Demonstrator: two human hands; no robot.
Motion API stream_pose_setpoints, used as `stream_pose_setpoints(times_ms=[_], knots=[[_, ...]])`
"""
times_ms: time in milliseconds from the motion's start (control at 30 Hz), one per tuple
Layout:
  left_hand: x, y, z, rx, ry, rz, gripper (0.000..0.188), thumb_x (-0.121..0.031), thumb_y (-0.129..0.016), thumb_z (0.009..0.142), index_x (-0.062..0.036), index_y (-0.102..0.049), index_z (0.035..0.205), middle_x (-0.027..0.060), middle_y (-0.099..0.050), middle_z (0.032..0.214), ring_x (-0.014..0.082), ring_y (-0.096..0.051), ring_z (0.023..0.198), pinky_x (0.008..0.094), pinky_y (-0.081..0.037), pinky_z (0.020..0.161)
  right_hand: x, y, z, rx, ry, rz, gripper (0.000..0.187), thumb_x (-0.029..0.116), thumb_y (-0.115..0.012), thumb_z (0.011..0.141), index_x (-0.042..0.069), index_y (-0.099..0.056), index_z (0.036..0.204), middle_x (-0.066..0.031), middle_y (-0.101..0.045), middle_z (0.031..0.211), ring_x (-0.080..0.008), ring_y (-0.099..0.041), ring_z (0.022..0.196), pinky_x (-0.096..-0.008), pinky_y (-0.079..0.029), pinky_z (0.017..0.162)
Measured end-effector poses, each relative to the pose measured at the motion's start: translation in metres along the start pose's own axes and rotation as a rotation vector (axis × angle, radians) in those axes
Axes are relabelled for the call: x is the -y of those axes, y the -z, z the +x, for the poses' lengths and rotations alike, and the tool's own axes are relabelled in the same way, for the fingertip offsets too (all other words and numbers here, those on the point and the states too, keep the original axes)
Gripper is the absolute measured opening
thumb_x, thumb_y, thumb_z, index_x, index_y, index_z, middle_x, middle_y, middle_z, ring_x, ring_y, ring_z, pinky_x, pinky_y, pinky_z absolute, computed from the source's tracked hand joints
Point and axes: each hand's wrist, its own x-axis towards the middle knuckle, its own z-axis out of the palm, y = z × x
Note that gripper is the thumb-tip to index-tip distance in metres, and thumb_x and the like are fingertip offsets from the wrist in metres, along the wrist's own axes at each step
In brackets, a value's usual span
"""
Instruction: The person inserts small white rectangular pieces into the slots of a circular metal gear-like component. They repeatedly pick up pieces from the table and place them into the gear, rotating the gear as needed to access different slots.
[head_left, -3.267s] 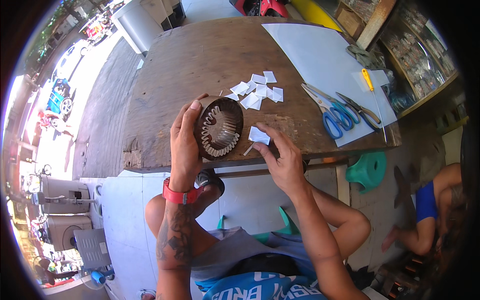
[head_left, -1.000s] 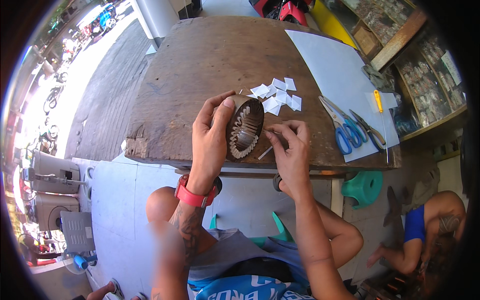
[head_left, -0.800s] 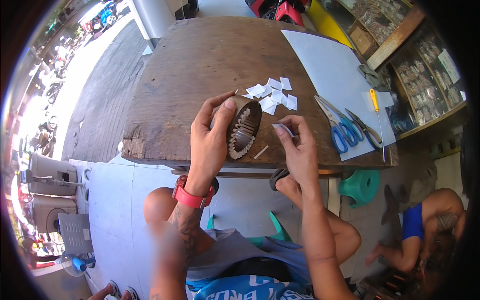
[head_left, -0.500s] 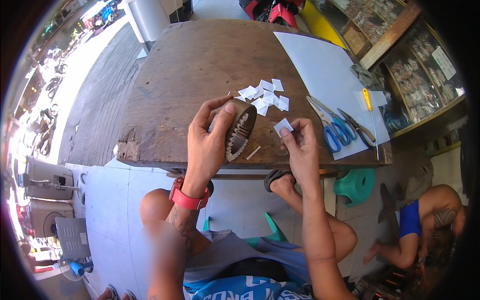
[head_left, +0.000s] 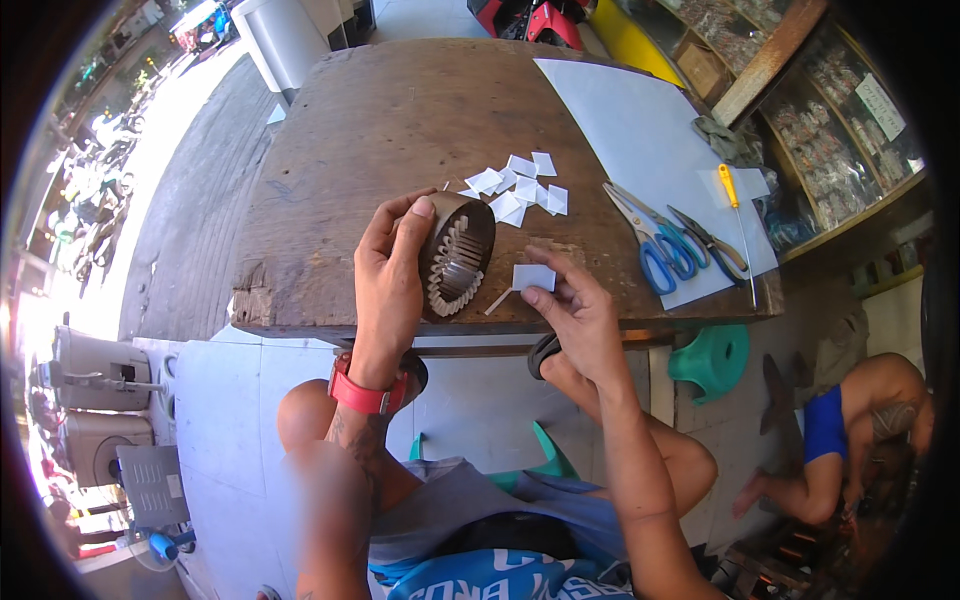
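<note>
At nine o'clock of the dark slotted ring point(head_left: 462, 268), the left hand point(head_left: 388, 262) has its grip closed on the outer wall, thumb along the upper rim and most of the fingers out of sight behind, tilting the piece above the near edge of the worktop point(head_left: 380, 130). Between three and four o'clock of the ring, the right hand point(head_left: 582, 310) pinches a small white paper square point(head_left: 535, 277); that grip is narrow, only the paper between thumb and fingers.

Compared with half a second ago, the ring's opening has swung round to show more of its inside, and the paper has come in from further right to just beside the rim, sitting level rather than cornerwise. For the work in hand, I judge this brings the two pieces together, though the square looks flat and is outside the opening.

The ring looks brown and dull outside, greyer within; pale liners point(head_left: 440, 275) stand out as loops along its near rim. Whether every slot carries one I cannot tell.

Towards half past four lies a thin white strip point(head_left: 498, 301), close by the paper's corner. Further out, loose paper pieces point(head_left: 525, 188) are heaped at one o'clock, scissors point(head_left: 648, 232) and pliers point(head_left: 700, 235) lie near three, and a yellow-handled tool point(head_left: 728, 186) rests between two and three.
</note>
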Motion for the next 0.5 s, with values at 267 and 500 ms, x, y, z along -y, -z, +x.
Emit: stream_pose_setpoints(times_ms=[267,500], knots=[[0.012,0.012,0.007,-0.018,0.022,-0.031,0.045,-0.035,-0.059,0.113,0.0040,-0.066,0.135,0.0121,-0.076,0.115,0.0152,-0.075,0.100,0.0278,-0.060,0.089,0.005,-0.013,-0.003,-0.008,0.378,-0.644,0.041,0.000,-0.081,0.093,0.004,-0.073,0.133,-0.0141,-0.074,0.116,-0.0277,-0.076,0.099,-0.0389,-0.062,0.083],[0.012,0.014,0.007,-0.036,0.016,-0.038,0.044,-0.034,-0.059,0.113,0.0039,-0.067,0.134,0.0113,-0.075,0.115,0.0139,-0.073,0.100,0.0272,-0.060,0.088,-0.008,-0.031,0.017,-0.215,0.592,-0.693,0.030,0.003,-0.086,0.087,0.005,-0.073,0.114,-0.0119,-0.073,0.103,-0.0316,-0.074,0.090,-0.0418,-0.060,0.078]])
